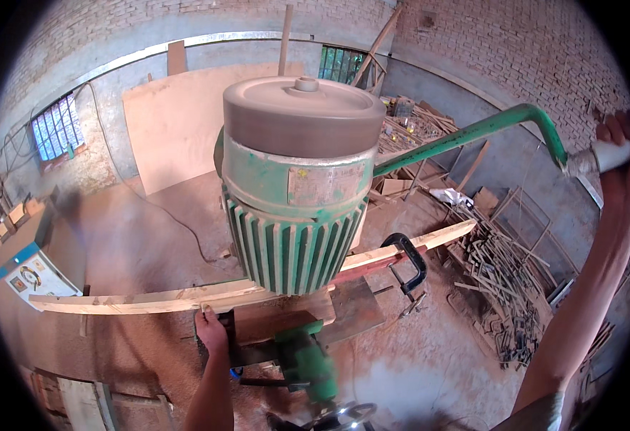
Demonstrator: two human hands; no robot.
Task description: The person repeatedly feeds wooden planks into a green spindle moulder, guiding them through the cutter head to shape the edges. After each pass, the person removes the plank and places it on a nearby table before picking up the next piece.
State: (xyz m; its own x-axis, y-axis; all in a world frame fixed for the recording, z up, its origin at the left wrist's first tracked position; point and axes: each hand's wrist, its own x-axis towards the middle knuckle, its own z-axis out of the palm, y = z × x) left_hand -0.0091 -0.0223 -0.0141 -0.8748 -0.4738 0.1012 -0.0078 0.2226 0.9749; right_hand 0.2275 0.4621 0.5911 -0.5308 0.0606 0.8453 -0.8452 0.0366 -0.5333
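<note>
Head view: the left hand (212, 332) touches the near edge of a long pale board (149, 300), its grip's closure unclear; the right hand (619, 129) wraps its grip around a pale handle (612, 154). Past the ribbed green motor (297, 237), the board reaches a black clamp (413, 264); farther back stands a plywood sheet (178, 126).

Nameplate (324, 186) on green motor (286, 226): print too faint to read.

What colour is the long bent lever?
Green, with some dark, worn patches. The lever shows best in the head view, the only one here.
</note>
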